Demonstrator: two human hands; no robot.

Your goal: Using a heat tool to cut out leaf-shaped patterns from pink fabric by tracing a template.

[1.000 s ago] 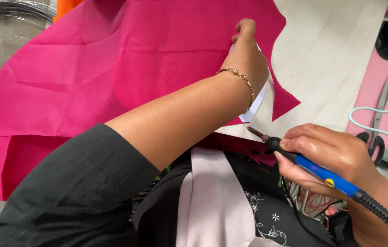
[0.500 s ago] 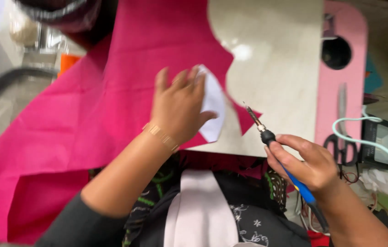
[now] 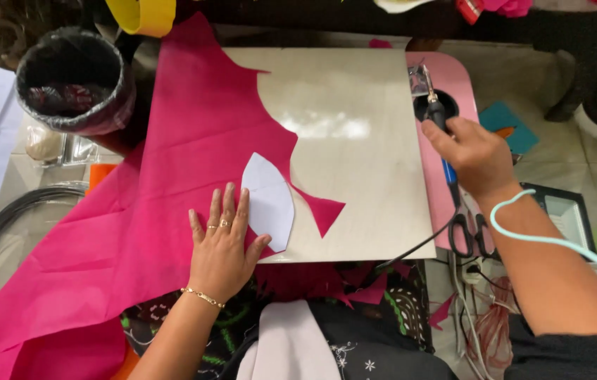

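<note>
The pink fabric (image 3: 172, 211) lay across the pale board (image 3: 362, 141) on the tabletop, a white paper pattern (image 3: 270, 200) on it. The left hand (image 3: 222, 246) pressed flat, fingers spread, touching the pattern's seven-o'clock edge. At three o'clock, the right hand (image 3: 478, 158) had its grip closed around a blue-handled corded tool (image 3: 443, 137), over the pink stand (image 3: 453, 91). Scissors (image 3: 469, 229) lay just below.

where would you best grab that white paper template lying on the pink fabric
Probably the white paper template's rounded right edge, coming from the right: that side hangs over the pink fabric's cut edge, while the left hand pins its lower left.
</note>
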